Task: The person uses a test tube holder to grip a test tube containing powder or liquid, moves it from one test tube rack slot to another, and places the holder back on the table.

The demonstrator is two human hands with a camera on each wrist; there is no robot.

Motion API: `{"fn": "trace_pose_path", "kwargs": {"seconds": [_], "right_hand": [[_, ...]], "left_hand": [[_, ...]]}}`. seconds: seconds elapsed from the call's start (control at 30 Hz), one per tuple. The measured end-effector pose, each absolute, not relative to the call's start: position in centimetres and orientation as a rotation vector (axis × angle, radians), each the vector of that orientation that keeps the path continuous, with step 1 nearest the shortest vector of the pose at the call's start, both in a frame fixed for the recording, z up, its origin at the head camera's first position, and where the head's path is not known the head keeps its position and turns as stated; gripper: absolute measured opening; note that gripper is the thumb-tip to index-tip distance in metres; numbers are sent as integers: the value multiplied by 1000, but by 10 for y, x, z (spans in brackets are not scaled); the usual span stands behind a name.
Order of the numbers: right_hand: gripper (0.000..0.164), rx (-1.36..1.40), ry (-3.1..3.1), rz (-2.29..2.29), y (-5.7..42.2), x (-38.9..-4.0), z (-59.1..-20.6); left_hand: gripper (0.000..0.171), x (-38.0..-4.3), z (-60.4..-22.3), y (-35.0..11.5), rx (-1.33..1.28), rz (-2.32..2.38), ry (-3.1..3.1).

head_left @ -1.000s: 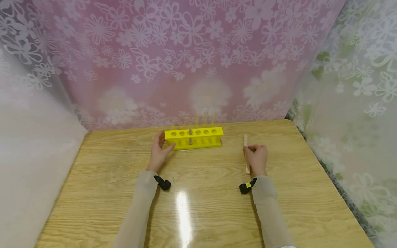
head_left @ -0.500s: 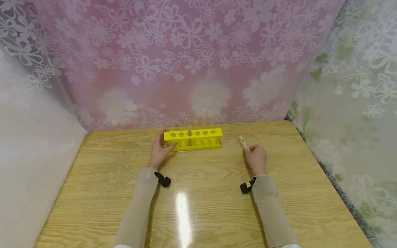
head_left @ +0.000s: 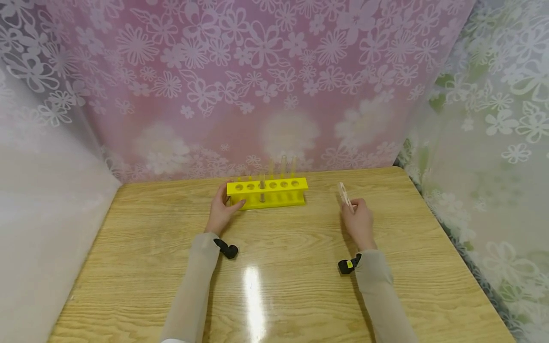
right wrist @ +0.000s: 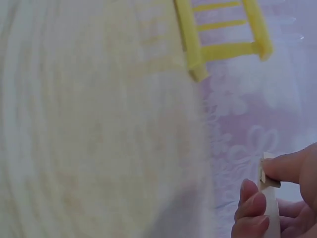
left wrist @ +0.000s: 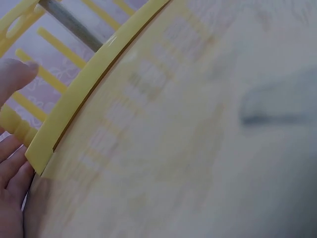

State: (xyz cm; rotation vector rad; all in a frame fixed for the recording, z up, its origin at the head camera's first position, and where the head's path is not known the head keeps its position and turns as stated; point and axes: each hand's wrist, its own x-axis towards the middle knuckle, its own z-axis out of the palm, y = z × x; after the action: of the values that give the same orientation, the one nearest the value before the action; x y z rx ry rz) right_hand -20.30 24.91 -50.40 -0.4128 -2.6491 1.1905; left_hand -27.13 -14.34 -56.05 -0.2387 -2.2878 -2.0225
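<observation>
A yellow test tube rack [head_left: 285,188] stands near the table's back edge. My left hand [head_left: 220,210] grips its left end, thumb in front and fingers behind. In the left wrist view the thumb [left wrist: 17,77] lies over the rack's open front. One test tube [head_left: 262,196] with a darker look stands in a middle hole. To the right, my right hand [head_left: 359,224] holds a wooden test tube holder [head_left: 344,193], its far end tilted up and away. The right wrist view shows thumb and fingers pinching the wooden handle [right wrist: 271,208].
Several clear tubes [head_left: 284,166] rise upright along the rack's back side, on the right half. The wooden table [head_left: 279,247] reaches back to a pink floral curtain [head_left: 257,95], with pale curtains on both sides. Black wrist cameras sit on both sleeves.
My right hand has lifted the test tube holder, which lay flat along the table, and turned it; the hand has shifted slightly right. My left hand stays at the rack's end.
</observation>
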Motion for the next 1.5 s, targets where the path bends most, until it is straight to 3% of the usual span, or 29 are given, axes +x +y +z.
{"fn": "trace_pose_path", "kwargs": {"seconds": [0.77,1.0,1.5], "right_hand": [[21,62,-2565,1144,197,-171,-413],[20,161,-2563,1114,184,-174,-402],[24,241,-2649,1039,163,-183,-390]], "left_hand": [[80,-267,-556,-142,-236,-1886,-2476],[69,-267,-558,-142,-244,-1818,-2496],[65,-270,-560,-142,-286,-1748,-2502]]}}
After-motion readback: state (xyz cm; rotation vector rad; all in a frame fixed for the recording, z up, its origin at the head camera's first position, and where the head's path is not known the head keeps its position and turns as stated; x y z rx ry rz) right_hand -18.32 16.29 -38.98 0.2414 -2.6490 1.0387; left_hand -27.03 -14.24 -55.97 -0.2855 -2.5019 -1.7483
